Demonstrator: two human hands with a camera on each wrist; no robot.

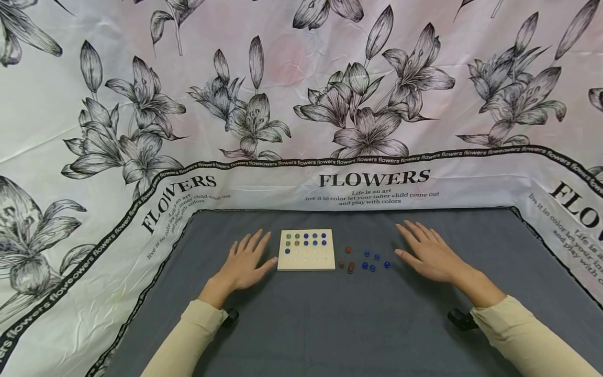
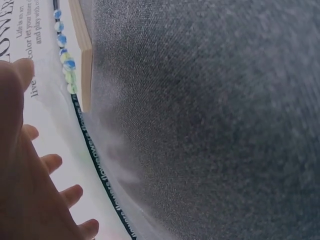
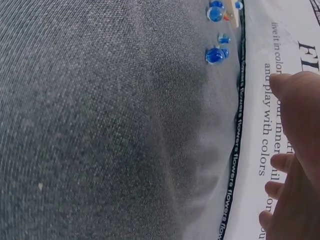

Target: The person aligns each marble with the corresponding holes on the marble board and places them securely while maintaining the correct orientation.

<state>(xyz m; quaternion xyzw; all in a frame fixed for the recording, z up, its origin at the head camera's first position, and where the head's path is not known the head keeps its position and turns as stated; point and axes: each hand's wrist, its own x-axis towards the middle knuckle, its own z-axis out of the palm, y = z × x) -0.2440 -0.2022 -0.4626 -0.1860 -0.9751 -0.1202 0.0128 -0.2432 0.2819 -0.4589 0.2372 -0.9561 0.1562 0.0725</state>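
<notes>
A pale wooden board with rows of shallow holes lies mid-table. Green marbles fill its upper left holes, and blue marbles sit to their right, with one blue marble starting the third row. My left hand is just left of the board, fingers spread and holding nothing. Right of the board lie loose red-brown marbles and several loose blue marbles. Beyond them my right hand is spread too, with nothing in it. In the right wrist view, blue marbles show past the thumb.
The dark grey tabletop is bordered by a white cloth printed with flowers and lettering, which rises behind it. Black wrist-camera mounts show under both sleeves.
</notes>
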